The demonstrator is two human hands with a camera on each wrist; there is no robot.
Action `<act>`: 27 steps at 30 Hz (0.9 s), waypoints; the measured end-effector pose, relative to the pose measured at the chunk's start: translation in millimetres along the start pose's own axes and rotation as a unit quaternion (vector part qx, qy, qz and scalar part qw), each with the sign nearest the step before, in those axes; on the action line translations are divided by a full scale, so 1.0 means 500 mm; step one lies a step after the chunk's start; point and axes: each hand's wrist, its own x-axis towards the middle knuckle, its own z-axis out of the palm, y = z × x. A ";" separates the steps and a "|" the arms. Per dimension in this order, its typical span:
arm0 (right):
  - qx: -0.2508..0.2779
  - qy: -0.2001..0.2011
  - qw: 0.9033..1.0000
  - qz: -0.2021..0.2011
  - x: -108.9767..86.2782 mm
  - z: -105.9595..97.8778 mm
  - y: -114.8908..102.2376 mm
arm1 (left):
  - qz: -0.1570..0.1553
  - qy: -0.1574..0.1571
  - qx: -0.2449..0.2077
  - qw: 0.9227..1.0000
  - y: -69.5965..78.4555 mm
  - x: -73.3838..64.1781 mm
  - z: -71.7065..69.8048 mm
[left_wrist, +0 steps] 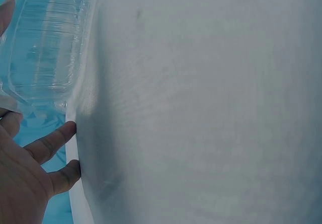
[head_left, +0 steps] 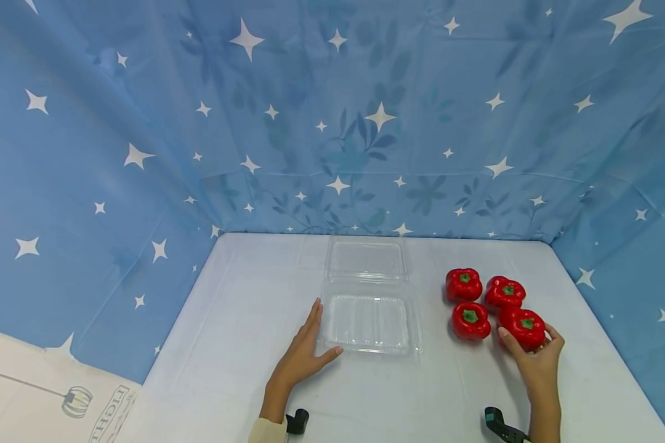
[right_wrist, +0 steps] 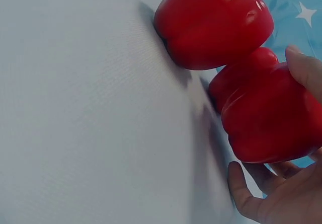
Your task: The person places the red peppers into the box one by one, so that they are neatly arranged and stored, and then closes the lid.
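Observation:
At the right of the table my right hand (head_left: 542,364) grips a red bell pepper (head_left: 523,327), thumb on its left side and fingers round its right. In the right wrist view that held pepper (right_wrist: 276,118) sits between thumb and fingers, with a gap of shadow beneath it. Three more red bell peppers with green stems stand close by: a near-left one (head_left: 470,320), a far-left one (head_left: 463,285) and a far-right one (head_left: 505,292). An opened clear plastic clamshell box (head_left: 372,351) lies mid-table. Along its left side, my left hand (head_left: 300,355) rests with fingers extended and thumb spread.
The lid (head_left: 367,258) of the box lies folded back toward the far edge of the white table (head_left: 238,307). Blue star-patterned curtains (head_left: 332,123) hang behind and on both sides. Each wrist carries a small black camera mount.

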 end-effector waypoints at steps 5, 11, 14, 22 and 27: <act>0.004 0.012 1.000 -0.001 -0.003 0.001 -0.004 | 0.004 0.002 0.003 1.000 -0.001 0.001 0.001; 0.017 0.029 0.999 -0.004 -0.007 0.002 -0.005 | 0.004 0.002 0.004 1.000 -0.002 0.001 0.001; 0.029 0.039 0.999 -0.010 -0.011 0.000 -0.007 | 0.005 0.002 0.006 1.000 -0.002 0.001 0.001; 0.053 0.071 0.995 -0.044 -0.024 -0.006 -0.019 | 0.001 0.002 -0.001 1.000 0.002 -0.001 -0.002; 0.062 0.086 0.992 -0.069 -0.031 -0.006 -0.033 | 0.000 0.000 0.000 1.000 0.000 0.001 -0.001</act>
